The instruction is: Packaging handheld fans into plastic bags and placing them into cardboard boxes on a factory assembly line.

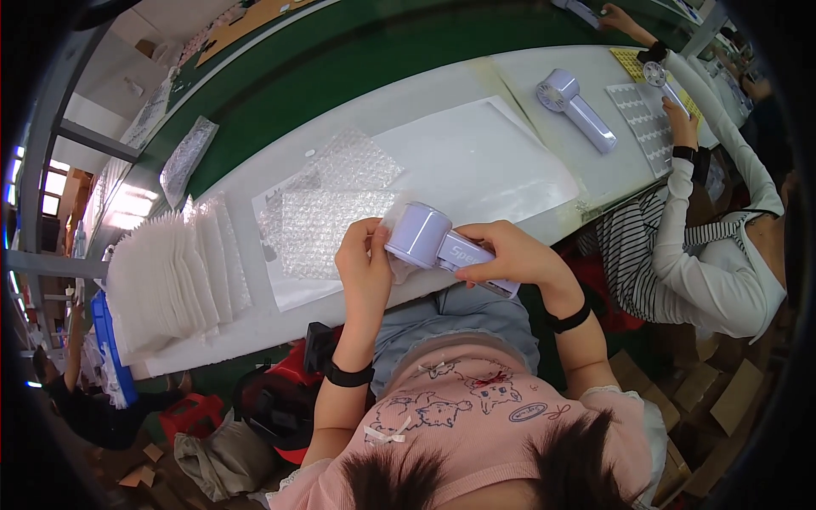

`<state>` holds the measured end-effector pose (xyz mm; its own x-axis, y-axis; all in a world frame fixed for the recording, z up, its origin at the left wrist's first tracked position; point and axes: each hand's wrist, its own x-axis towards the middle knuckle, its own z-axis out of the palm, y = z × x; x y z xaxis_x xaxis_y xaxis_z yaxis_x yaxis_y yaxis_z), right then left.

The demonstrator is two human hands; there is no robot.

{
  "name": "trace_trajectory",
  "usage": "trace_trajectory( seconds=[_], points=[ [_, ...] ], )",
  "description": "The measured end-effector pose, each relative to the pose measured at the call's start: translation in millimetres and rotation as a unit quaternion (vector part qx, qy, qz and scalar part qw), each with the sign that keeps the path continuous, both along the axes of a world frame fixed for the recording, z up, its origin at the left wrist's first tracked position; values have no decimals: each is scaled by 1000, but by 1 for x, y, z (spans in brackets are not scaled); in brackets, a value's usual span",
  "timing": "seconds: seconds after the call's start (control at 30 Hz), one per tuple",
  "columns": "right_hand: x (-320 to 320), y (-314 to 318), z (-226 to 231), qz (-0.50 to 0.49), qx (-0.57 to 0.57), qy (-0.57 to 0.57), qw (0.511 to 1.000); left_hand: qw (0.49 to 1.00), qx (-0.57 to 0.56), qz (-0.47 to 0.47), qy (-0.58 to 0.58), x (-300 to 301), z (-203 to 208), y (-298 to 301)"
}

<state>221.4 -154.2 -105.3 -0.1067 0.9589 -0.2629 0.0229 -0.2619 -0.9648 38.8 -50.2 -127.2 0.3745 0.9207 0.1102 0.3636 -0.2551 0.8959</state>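
While hands point(361, 259) point(518, 253) hold glossy cyl.-headed fan point(421, 235), bubble wrap point(323, 234) lies nr; bumpy, clear.

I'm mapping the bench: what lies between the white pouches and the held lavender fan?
Between the white pouches and held fan, the head view shows bubble wrap on a white sheet, then the left hand.

The lilac fan point(419, 235) is partly covered by the fingers point(478, 272) of the right hand point(508, 253); most of the translucent wrap point(406, 274) behind it is hidden, as are some fingers of the left hand point(365, 255). Part of the white sheet point(476, 161) is covered by bubble wrap point(327, 229). A lilac device point(580, 11) is cut off by the upper edge at far right, and the co-worker point(714, 293) at right is partly lost in darkness
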Motion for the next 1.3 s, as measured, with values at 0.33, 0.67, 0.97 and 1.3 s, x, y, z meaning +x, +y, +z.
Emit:
trace_trajectory(
  seconds=[0.33,0.67,0.97,1.3],
  points=[
    [7,22,0,85,-28,-119,989,996,82,1,15,3,18,-5],
    [8,23,12,70,62,-194,976,926,307,-135,174,22,44,-43],
    [0,16,16,-175,40,139,974,979,172,-97,44,14,41,-17],
    [-31,18,-4,-226,118,-71,964,976,206,-73,12,19,41,-19]
  ],
)
